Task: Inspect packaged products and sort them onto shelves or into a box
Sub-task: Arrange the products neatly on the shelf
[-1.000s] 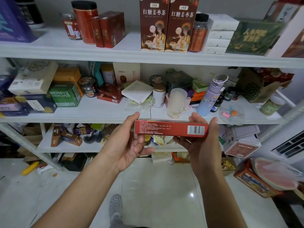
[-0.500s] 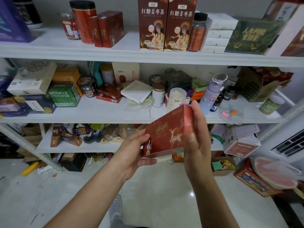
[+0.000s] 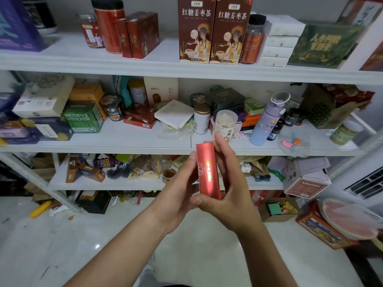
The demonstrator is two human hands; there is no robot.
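Note:
A slim red box (image 3: 207,170) with gold print stands upright between my hands, its narrow side facing me. My left hand (image 3: 178,189) holds its left side with fingers along it. From the right, my right hand (image 3: 230,183) grips it, fingers behind the box and thumb under its lower end. Both hands are in front of the white shelf unit (image 3: 116,141), level with the middle board's front edge.
Packed shelves: two tall brown tea boxes (image 3: 213,32) and red tins above, a green box (image 3: 84,118), cans and a blue bottle (image 3: 267,121) in the middle. An open cardboard box (image 3: 278,210) and a red tin (image 3: 325,228) sit on the floor at right.
The red box went from lying level with its barcode side towards me, through showing its broad face, to standing upright on edge. Both hands closed in around it.

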